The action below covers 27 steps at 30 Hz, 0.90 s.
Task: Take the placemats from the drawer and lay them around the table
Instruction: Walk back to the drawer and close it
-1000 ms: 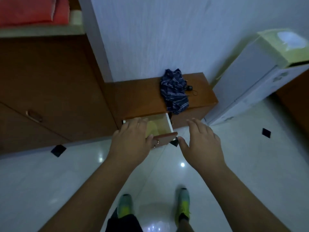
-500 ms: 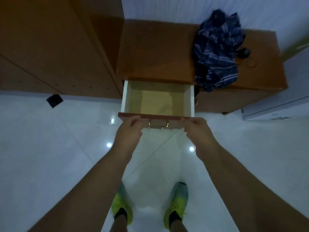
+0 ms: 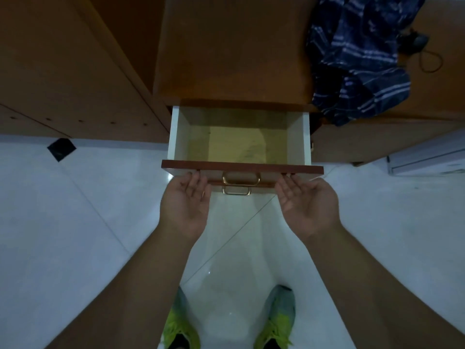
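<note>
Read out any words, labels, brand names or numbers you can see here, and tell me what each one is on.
None: no readable text anywhere in view.
The drawer, its brass handle, the striped cloth and the shoes show no lettering.

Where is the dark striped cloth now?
In the head view, the dark striped cloth lies upper right on the wooden cabinet top, its lower edge hanging just right of the open drawer.

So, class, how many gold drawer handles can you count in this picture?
2. One gold handle sits on the open drawer's front, between the two hands. The second handle is just below it, presumably on a lower drawer. Others may be hidden.
</note>
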Motion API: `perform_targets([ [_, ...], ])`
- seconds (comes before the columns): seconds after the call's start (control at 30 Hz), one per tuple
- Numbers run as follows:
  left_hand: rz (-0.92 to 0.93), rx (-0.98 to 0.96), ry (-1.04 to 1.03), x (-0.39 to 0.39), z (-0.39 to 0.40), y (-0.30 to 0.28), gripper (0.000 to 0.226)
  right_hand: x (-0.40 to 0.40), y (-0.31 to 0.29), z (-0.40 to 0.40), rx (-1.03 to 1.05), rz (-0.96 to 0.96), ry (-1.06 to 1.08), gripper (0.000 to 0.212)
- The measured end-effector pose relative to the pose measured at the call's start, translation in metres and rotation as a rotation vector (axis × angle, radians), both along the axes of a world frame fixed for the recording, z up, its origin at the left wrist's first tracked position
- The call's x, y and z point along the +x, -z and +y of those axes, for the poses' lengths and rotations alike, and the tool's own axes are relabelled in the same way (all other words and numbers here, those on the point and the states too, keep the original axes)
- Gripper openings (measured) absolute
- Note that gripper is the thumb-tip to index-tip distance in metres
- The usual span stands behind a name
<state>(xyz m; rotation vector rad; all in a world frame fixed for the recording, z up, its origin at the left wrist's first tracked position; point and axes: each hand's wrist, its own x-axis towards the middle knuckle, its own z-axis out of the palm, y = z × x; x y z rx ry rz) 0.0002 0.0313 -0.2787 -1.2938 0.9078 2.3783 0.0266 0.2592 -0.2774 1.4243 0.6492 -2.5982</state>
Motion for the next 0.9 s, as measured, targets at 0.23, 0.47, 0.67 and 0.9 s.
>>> perform_targets([
  [0.23, 0.391, -1.2, 1.385, -0.023, -0.012, 0.031, 0.08, -0.002, 0.04, 0.017, 1.579, 0.087, -1.322, 0.065],
  [0.47, 0.469, -1.655, 1.579, -0.051, -0.015, 0.047, 0.083, -0.031, 0.057, 0.019, 1.895, 0.042, -1.439, 0.068],
  [0.67, 0.386, -1.682, 1.606, -0.087, -0.003, 0.045, 0.082, -0.066, 0.06, 0.023, 1.95, 0.016, -1.415, 0.07],
  [0.9, 0.373, -1.663, 1.618, -0.12, 0.001, 0.051, 0.083, -0.099, 0.061, 0.026, 1.929, -0.019, -1.435, 0.074],
])
